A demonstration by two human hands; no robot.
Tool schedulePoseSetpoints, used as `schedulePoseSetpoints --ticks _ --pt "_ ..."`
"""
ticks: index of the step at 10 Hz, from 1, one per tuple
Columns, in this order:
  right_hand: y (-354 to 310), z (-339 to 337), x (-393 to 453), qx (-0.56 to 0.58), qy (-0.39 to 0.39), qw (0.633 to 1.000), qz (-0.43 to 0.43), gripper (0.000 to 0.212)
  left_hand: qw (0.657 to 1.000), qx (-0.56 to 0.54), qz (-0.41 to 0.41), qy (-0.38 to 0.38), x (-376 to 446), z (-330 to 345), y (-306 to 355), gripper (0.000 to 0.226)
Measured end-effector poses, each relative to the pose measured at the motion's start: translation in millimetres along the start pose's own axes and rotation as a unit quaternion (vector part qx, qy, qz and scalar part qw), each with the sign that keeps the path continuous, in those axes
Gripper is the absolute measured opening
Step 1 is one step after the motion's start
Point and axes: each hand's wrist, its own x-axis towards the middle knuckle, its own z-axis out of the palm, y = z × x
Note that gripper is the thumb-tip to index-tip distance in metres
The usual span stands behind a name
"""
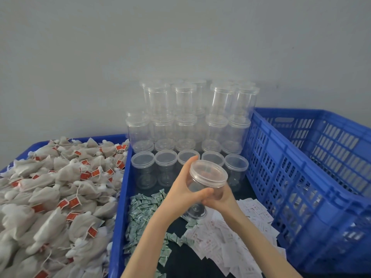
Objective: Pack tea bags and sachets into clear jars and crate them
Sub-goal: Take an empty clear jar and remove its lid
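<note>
Both hands hold one clear lidded jar [206, 178] above the middle tray, tilted with its lid toward me. My left hand [185, 184] wraps around the jar's left side, thumb across the front. My right hand [219, 198] grips its lower right side. The jar looks empty. Grey tea bags with red tags [54, 195] fill the left blue tray. Green sachets [143, 209] and white sachets [226, 235] lie loose on the dark floor of the middle tray.
Several empty clear jars [188, 121] stand stacked in rows at the back of the middle blue tray [118, 213], against the grey wall. A tall blue slatted crate [301, 177] stands on the right.
</note>
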Motion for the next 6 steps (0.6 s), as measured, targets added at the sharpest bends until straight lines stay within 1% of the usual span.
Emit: schedulePoseSetpoints --ticks 1,2,3,4,5,6 --pt "3 -1 -1 -0.033 -0.01 0.999 0.007 0.088 0.999 0.044 -0.017 -0.003 -2 -8 0 0.091" --pt "6 3 -2 -0.09 -0.026 0.996 -0.001 0.085 0.995 0.094 -0.031 -0.014 -1 -16 4 0.1" --pt "8 13 -5 -0.099 0.004 0.995 -0.012 0.086 0.989 0.145 -0.032 -0.015 0 -15 9 0.083" --pt "8 23 -8 -0.108 0.03 0.993 -0.027 0.079 0.986 0.163 -0.027 0.015 -1 -13 12 0.064" --pt "4 32 -8 -0.125 0.044 0.991 -0.03 0.072 0.985 0.15 -0.008 0.083 -4 -7 10 0.049" --pt "4 38 -8 -0.109 0.058 0.992 -0.011 0.067 0.975 0.158 0.017 0.153 -7 -1 7 0.038"
